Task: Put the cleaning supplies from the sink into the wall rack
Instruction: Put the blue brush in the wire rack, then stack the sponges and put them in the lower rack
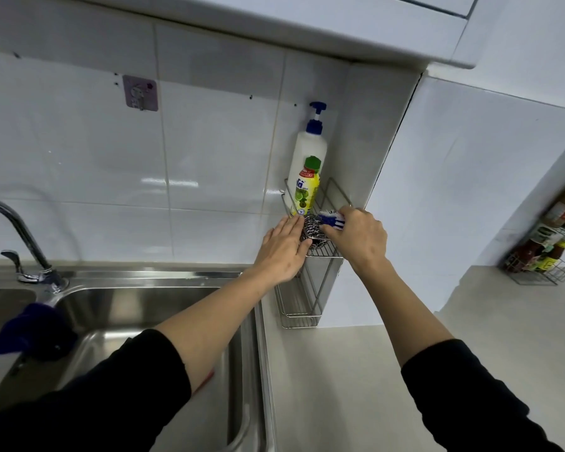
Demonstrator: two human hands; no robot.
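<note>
In the wall rack (335,197), the steel scourer (313,231) lies under the left hand's (282,252) straight, closed fingers — the right hand (359,238) pinches the brush (331,220) beside it.

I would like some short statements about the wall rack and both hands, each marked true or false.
1. The yellow bottle with a green cap stands in the wire wall rack. True.
2. The left hand grips the chrome tap. False: its straight fingers touch the steel wool scourer in the rack.
3. The right hand holds the blue and white brush. True.
4. The white pump bottle with a blue top lies in the sink. False: it stands upright in the rack.
5. A dark blue cloth hangs on the steel sink edge. True.
</note>
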